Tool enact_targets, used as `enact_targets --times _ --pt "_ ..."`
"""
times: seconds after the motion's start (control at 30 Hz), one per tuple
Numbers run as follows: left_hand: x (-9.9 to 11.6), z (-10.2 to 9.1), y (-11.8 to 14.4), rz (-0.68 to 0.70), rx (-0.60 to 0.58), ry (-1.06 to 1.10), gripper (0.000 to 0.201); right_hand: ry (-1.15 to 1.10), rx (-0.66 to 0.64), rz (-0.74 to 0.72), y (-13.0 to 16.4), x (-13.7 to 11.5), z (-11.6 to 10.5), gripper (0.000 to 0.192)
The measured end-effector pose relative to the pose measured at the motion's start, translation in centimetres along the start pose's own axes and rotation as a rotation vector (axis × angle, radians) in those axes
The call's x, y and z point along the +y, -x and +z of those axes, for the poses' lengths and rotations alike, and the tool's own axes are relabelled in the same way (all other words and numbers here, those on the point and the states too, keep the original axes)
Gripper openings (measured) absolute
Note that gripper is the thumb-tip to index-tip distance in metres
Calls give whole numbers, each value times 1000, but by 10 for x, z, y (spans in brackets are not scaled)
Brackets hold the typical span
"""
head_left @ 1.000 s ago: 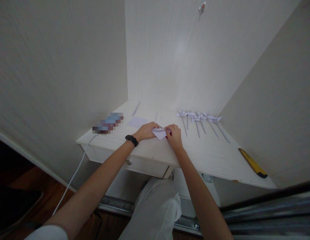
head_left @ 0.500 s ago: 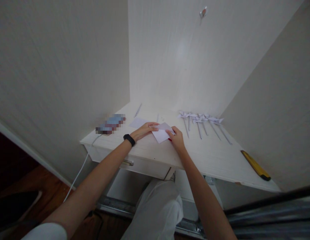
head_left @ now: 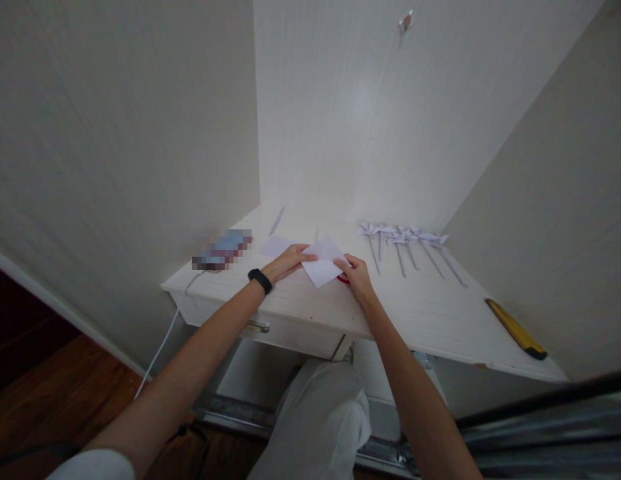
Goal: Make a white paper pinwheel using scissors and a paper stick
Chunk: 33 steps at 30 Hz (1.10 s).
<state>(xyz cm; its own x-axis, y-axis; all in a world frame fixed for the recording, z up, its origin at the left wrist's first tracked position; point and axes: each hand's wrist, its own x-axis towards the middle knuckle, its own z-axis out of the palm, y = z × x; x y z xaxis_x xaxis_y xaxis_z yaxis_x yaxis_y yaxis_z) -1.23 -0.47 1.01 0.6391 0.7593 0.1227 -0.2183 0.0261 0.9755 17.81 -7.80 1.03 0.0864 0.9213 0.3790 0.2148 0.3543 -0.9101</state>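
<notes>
A square sheet of white paper (head_left: 321, 265) is held between my two hands above the desk, one corner toward me. My left hand (head_left: 289, 260), with a black band on its wrist, pinches the left corner, thumb on top. On the opposite side my right hand (head_left: 356, 272) grips the right corner the same way. Beneath the paper, beside my right fingers, a red curved thing (head_left: 343, 279) shows in part; it looks like a scissor handle, but most of it is hidden. Another white sheet (head_left: 277, 245) lies flat behind my left hand.
Several white paper pinwheels (head_left: 403, 235) on sticks lie at the back right of the white desk (head_left: 420, 313). A yellow and black tool (head_left: 515, 328) rests near the right edge. At left is a blurred phone (head_left: 223, 249) with a white cable (head_left: 163, 343). A pen (head_left: 277, 221) lies behind.
The paper has shifted slightly left and is turned a little, with both hands still holding it. More of the red curved thing shows beneath it.
</notes>
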Motion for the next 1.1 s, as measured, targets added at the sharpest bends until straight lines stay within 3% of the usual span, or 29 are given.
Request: enact_targets --times 0.4,0.6,1.1 --pt "-2 -2 -1 52 53 32 46 -20 -53 -42 -1 5 2 26" --pt "-4 -2 -1 -9 74 22 43 -2 -88 -70 -3 11 5 24" --pt "-5 6 4 16 -14 -127 47 39 -122 -28 1 13 7 34"
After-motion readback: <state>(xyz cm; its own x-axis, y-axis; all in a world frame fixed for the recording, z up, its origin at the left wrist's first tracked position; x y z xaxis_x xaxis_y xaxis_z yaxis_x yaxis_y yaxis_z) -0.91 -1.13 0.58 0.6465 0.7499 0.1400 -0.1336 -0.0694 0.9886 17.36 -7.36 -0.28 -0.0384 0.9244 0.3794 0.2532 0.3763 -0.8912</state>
